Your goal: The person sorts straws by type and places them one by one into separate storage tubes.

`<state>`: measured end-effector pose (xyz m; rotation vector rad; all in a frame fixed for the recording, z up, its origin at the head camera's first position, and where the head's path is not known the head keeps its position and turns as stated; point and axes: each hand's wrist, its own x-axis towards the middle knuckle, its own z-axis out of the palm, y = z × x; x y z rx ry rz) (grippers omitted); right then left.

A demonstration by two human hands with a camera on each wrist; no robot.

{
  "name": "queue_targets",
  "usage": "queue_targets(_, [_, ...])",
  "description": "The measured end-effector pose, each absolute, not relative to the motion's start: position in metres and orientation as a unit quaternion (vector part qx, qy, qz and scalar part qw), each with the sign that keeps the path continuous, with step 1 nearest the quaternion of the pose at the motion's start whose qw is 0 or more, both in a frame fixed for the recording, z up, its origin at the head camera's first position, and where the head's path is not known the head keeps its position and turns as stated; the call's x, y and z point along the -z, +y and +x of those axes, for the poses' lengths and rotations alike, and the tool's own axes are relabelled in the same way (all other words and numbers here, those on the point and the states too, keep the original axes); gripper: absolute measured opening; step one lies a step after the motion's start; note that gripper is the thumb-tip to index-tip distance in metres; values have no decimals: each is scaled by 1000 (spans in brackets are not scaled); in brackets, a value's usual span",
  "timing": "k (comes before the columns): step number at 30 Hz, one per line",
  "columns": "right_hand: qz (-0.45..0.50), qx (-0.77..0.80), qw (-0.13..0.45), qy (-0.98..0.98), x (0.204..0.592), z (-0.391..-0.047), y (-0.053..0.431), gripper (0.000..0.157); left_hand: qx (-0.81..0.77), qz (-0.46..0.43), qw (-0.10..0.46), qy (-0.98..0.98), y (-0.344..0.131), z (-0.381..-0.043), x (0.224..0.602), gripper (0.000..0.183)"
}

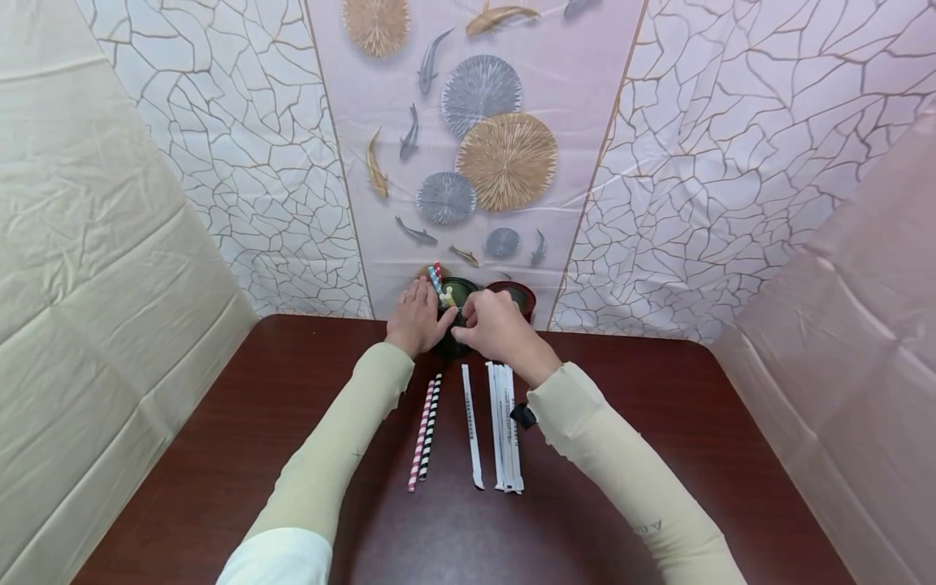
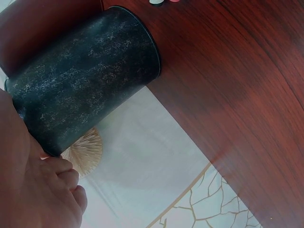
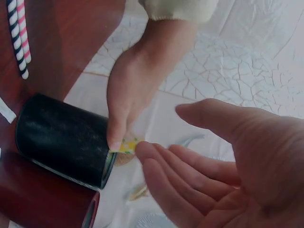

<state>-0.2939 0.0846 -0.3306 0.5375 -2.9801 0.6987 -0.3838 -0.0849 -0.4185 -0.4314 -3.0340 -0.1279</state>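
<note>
A dark green-black cylindrical holder (image 1: pixel 454 346) stands at the back of the table. My left hand (image 1: pixel 417 315) holds its left side near the rim, thumb across the front. Straws with blue and red patterned ends (image 1: pixel 435 275) poke up from it beside my left fingers. At the rim, by the left thumb, a yellow patterned straw (image 3: pixel 124 146) shows its end. My right hand (image 3: pixel 223 166) hovers over that rim, thumb apart from the fingers, fingertips close to the yellow straw; whether they touch it I cannot tell.
A dark red holder (image 3: pixel 52 192) stands beside the dark one, against the patterned backdrop. On the table lie a pink-striped straw (image 1: pixel 420 439), a black-striped straw (image 1: pixel 431 428), one white-wrapped straw (image 1: pixel 472 426) and several more wrapped straws (image 1: pixel 504 431) near the right sleeve.
</note>
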Motion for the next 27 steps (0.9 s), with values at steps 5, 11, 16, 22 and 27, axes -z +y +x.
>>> queue_targets(5, [164,-217,-45,-961,343,-290,79,25,39,-138,37,-989,-85,-384,420,82])
queue_targets(11, [164,-204,-88,-961,358,-289,72,21,31,-138,37,-989,-85,-384,420,83])
queue_targets(16, [166,-212,-114,-956,373,-290,67,19,38,-138,34,-989,-85,-384,419,83])
queue_targets(22, [176,-214,-121,-953,393,-290,61,21,47,-134,28,-989,-85,-384,419,83])
queue_targets(27, [174,-215,-129,-952,407,-290,55,22,49,-134,29,-989,-85,-384,420,84])
